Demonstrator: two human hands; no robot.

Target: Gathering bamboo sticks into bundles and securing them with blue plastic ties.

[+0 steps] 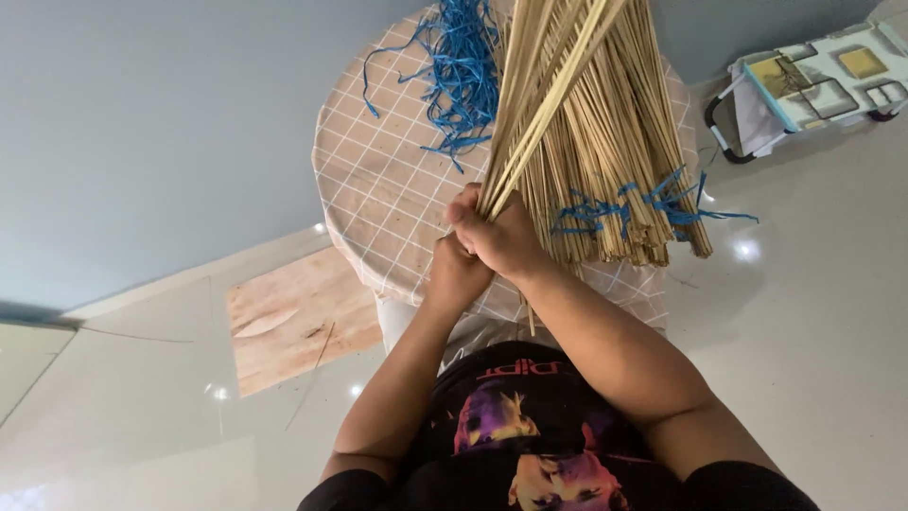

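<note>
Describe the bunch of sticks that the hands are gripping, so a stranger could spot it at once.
Find the round table with the checked cloth. Above its near edge, the left hand and right hand clasp a thin bunch of pale sticks that rises slanting. Unlike the bigger bundle lying on the cloth, it has no blue strips.

left hand (456, 270), right hand (499, 235), fingers clenched together

Round checked table (378, 203): stick bundle (615, 180), blue strips (463, 71).

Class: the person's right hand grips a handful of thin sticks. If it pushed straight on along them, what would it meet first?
Probably the tied bundle of pale straw sticks lying on the round checked table; the right hand already sits close, though depth is unclear.
</note>
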